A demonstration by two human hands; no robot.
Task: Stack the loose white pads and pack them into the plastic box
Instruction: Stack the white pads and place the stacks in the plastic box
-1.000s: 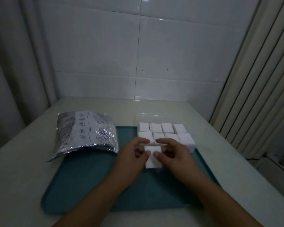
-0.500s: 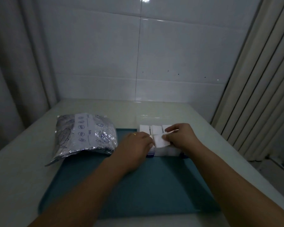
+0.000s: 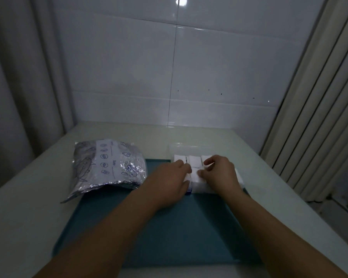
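At the far right corner of the teal tray sits the clear plastic box, its transparent walls hard to trace in the dim light. Inside it lie white pads, packed edge to edge in rows: three squares of the back row show beyond the fingers, and more white shows in front of them and at the box's near wall (how many stacks there are in all cannot be counted, since both hands cover the middle).

The left hand lies over the left part of the box, fingers reaching forward and loosely bent, their tips touching the pads. Whether it pinches one or only presses down on it cannot be told. The right hand lies over the right part of the box, its fingers curled, with thumb and forefinger meeting on a pad in the front row between the two hands.

To the left of the box, half on the tray's far left corner and half on the pale table, lies a crinkled silver foil bag with blue printed icons, flat and puffed. The tray's near half is bare teal, crossed by both forearms.

Behind the box rises a white tiled wall.
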